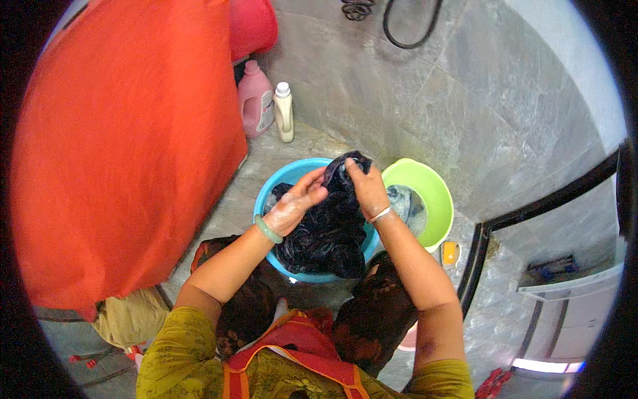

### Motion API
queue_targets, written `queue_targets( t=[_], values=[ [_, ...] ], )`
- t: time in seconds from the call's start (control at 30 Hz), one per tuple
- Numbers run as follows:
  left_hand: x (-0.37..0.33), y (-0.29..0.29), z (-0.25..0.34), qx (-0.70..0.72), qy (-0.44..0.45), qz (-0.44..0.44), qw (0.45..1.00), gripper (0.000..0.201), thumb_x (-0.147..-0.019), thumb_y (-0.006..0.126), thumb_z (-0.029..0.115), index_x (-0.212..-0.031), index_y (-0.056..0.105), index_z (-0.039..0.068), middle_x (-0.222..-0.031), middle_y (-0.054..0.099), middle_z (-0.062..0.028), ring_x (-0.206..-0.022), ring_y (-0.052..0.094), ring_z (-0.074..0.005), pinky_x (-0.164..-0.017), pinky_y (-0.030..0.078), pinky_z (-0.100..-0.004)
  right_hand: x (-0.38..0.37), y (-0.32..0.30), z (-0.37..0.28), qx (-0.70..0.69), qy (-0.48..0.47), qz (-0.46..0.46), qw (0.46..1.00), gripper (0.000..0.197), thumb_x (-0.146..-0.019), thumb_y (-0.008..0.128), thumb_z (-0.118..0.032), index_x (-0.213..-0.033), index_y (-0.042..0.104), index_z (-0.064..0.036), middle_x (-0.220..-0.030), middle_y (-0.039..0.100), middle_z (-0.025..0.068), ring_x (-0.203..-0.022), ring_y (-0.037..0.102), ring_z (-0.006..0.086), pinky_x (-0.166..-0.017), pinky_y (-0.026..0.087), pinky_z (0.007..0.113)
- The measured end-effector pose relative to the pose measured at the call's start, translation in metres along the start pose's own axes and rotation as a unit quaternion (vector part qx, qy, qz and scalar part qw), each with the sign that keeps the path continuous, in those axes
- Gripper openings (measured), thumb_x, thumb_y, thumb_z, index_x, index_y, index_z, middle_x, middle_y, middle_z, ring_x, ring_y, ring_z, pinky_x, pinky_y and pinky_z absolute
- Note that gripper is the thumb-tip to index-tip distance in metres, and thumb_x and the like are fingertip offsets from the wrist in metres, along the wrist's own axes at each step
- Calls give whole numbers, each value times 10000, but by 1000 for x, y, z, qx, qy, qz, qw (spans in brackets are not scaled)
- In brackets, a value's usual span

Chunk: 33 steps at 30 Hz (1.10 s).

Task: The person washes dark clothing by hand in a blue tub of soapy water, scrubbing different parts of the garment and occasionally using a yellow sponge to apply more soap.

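Observation:
A dark, wet garment (pixel 319 233) is heaped in a round blue basin (pixel 260 211) between my knees, part of it drawn up above the rim. My right hand (pixel 369 189) grips that raised part, thumb on top. My left hand (pixel 297 203), with suds on its wrist and a pale green bangle (pixel 268 230) below it, is beside the raised cloth. Its fingers are stretched out and the thumb stands apart; the fingertips reach the cloth's edge. A lime green basin (pixel 438 206) to the right holds a light blue-white cloth (pixel 400 199) in water.
A pink jug bottle (pixel 256 100) and a slim cream bottle (pixel 284 116) stand by the wall. A large orange cover (pixel 126 159) fills the left. Near the green basin lies a yellow soap bar (pixel 451 253) in a dish, beside a black door frame (pixel 477 266).

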State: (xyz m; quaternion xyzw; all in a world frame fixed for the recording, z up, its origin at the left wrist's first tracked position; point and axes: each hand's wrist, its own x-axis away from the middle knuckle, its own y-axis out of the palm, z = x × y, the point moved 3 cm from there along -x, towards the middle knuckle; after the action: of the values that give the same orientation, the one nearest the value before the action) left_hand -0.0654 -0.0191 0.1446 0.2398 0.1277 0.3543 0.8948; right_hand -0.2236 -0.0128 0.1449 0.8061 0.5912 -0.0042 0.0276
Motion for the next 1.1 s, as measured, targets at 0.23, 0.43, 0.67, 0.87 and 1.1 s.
queue_targets(
  t=[0.23, 0.43, 0.67, 0.87, 1.1],
  values=[
    [2, -56, -10, -291, 122, 193, 929, 445, -810, 587, 192, -1186, 415, 27, -1107, 515, -125, -1045, 483, -210, -923, 357, -326, 10, 74, 2, -115, 142, 94, 979, 396, -838, 525, -361, -979, 532, 9, -843, 595, 87, -703, 573, 174, -643, 471, 302],
    [-2, -20, -14, -258, 178, 88, 946, 902, -585, 766, 329, -1287, 269, 58, -1217, 415, -192, -1130, 423, -285, -962, 333, -368, -7, 18, 64, -86, 148, 98, 980, 350, -847, 501, -353, -949, 554, -23, -886, 579, 70, -803, 560, 211, -740, 469, 329],
    [-3, -32, -22, -322, 240, 124, 907, 436, -700, 627, 169, -1079, 490, 2, -1011, 537, -201, -983, 502, -314, -866, 402, -372, -4, 25, 71, -126, 231, 67, 962, 472, -842, 459, -450, -1070, 522, -43, -1083, 549, 91, -974, 536, 223, -843, 432, 352],
    [-27, -30, -25, -6, 16, 417, 909, 359, -758, 612, 322, -830, 572, -27, -831, 585, -146, -788, 565, -275, -694, 439, -375, 18, 43, 34, 1, 98, 75, 992, 389, -847, 502, -357, -1007, 525, -4, -1016, 555, 103, -916, 532, 192, -808, 429, 327],
    [-20, -32, -65, 203, 73, 267, 939, 229, -793, 550, 263, -836, 565, 39, -901, 562, -54, -781, 519, -163, -702, 423, -329, 44, 92, 33, 240, -176, 32, 954, 265, -837, 547, -229, -898, 523, 27, -855, 552, 102, -799, 533, 189, -765, 419, 306]
  ],
)
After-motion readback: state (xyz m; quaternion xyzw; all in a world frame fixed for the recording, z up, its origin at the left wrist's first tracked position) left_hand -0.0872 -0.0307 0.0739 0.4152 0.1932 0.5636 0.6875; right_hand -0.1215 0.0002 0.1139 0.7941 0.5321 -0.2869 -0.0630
